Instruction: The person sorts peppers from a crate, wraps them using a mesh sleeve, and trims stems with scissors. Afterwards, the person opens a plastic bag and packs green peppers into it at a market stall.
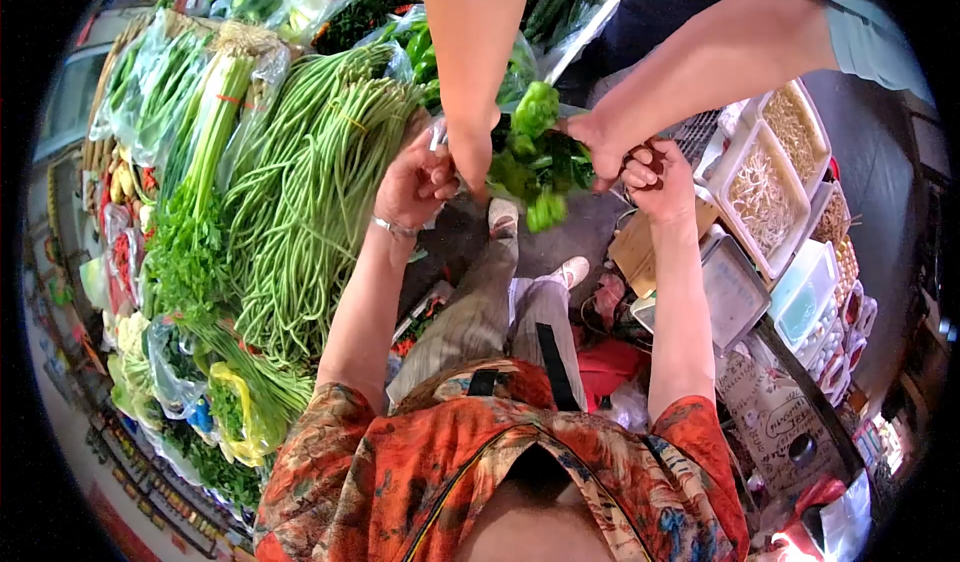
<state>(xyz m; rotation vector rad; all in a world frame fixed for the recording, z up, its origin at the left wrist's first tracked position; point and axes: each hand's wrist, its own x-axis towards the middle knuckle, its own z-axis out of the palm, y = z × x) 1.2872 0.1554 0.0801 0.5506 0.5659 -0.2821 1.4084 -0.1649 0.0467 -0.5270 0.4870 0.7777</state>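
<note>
Green peppers (pixel 535 112), some blurred, are between another person's two hands, over dark green contents in what looks like an opening. My left hand (pixel 415 184), with a bracelet at the wrist, is curled closed left of them; a bit of whitish plastic shows at its fingers. On the right, my right hand (pixel 658 180) has its fingers curled in, and what they hold is hidden. The other person's bare arms reach in from the top, one hand (pixel 472 157) beside my left hand and the other (pixel 600 150) beside my right hand.
Long beans (pixel 300 192), celery (pixel 215 152) and bagged greens cover a stall at left. White trays (pixel 765 197) of sprouts, a pale blue container (pixel 805 292) and a marked cardboard box (pixel 785 417) stand at right. Feet in light shoes (pixel 572 272) are on the floor below the hands.
</note>
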